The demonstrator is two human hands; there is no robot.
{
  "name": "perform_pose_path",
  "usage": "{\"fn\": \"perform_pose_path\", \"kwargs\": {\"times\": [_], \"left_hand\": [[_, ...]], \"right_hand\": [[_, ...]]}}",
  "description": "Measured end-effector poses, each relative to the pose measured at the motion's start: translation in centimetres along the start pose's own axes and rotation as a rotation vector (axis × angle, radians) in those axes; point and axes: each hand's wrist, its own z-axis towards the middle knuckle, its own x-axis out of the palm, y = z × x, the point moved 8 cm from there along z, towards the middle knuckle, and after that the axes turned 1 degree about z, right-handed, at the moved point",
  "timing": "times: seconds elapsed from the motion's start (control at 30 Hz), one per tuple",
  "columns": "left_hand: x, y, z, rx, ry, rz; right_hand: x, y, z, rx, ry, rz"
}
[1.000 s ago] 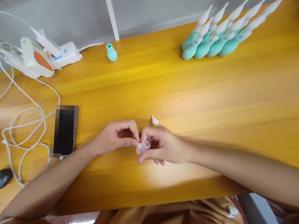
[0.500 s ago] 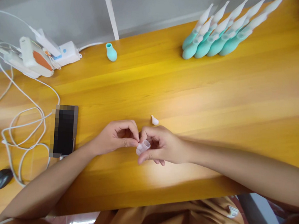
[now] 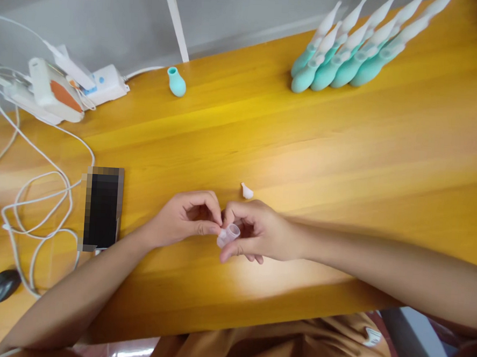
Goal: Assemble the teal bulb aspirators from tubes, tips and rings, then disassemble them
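Observation:
My right hand (image 3: 255, 233) is closed around a small clear plastic tube piece (image 3: 232, 232), its round open end facing up toward me. At the tube's left side, the thumb and forefinger of my left hand (image 3: 193, 218) pinch its whitish edge. Whether a separate small part sits between those fingertips I cannot tell. Just beyond my hands, a small white pointed nozzle tip (image 3: 247, 191) lies on the table. Farther back stands a single teal squeeze bulb (image 3: 176, 82) with an open neck.
Several teal bulbs with white pointed tips (image 3: 325, 76) stand in rows at the back right of the wooden table (image 3: 208, 139). On the left are a dark phone (image 3: 103, 210), a black mouse (image 3: 3, 285), looped white cables (image 3: 67, 176) and a power strip (image 3: 109, 84) with chargers.
Both hands keep the same hold on the clear tube, with hardly any movement. The view has shifted very slightly.

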Motion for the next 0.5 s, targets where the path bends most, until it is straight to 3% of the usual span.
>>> {"fn": "perform_pose_path", "kwargs": {"times": [0.5], "left_hand": [[0.03, -0.06, -0.07, -0.016, 0.002, 0.022]], "right_hand": [[0.14, 0.06, -0.02, -0.009, 0.016, 0.017]]}}
